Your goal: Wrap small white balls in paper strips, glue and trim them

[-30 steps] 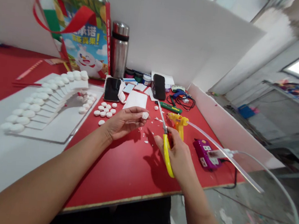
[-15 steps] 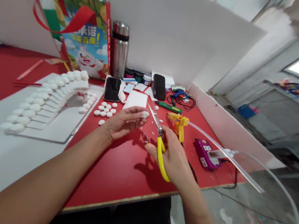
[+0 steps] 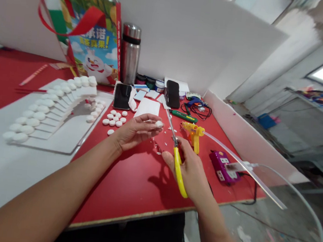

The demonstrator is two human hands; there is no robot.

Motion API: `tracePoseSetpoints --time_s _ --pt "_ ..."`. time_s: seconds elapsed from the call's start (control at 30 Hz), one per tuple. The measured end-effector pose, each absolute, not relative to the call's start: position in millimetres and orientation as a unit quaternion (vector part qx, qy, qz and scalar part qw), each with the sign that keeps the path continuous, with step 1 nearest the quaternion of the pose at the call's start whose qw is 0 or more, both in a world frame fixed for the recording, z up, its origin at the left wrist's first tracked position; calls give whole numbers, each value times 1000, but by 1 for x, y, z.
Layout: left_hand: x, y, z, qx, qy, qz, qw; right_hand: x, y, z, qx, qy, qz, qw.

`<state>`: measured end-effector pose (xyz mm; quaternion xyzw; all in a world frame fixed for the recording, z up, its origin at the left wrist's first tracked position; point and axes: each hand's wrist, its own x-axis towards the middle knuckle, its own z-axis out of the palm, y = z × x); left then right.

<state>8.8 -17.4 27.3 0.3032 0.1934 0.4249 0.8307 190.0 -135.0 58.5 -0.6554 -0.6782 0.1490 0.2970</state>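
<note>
Left grip point(image 3: 138, 132): we pinch a small white piece point(image 3: 159, 124) between thumb and forefinger above the bench point(image 3: 119, 193); the other fingers curl beneath.
Right grip point(image 3: 191, 166): we grasp the scissors point(image 3: 179, 173) by the yellow handles, thumb on the left side; the blades point away from us and slightly left, just beside the white piece, not touching it.
Left forearm point(image 3: 56, 187): enters at lower left, rises diagonally rightward; wrist nearly straight.
Right forearm point(image 3: 217, 223): enters at lower right, inclines leftward.
White scraps point(image 3: 158, 153): scattered on the bench between both grips.
White discs point(image 3: 112, 122): grouped left of the left grip.
Glue gun point(image 3: 197, 131): yellow, just beyond the right grip.
</note>
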Motion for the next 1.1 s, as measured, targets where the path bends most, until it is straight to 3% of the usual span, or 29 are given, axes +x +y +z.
tracePoseSetpoints --time_s 0.4,1.1 --pt "11 -18 25 326 208 440 810 199 -137 53 -635 -736 8 233" --pt "13 -19 25 336 197 442 808 195 -133 55 -649 -727 9 223"
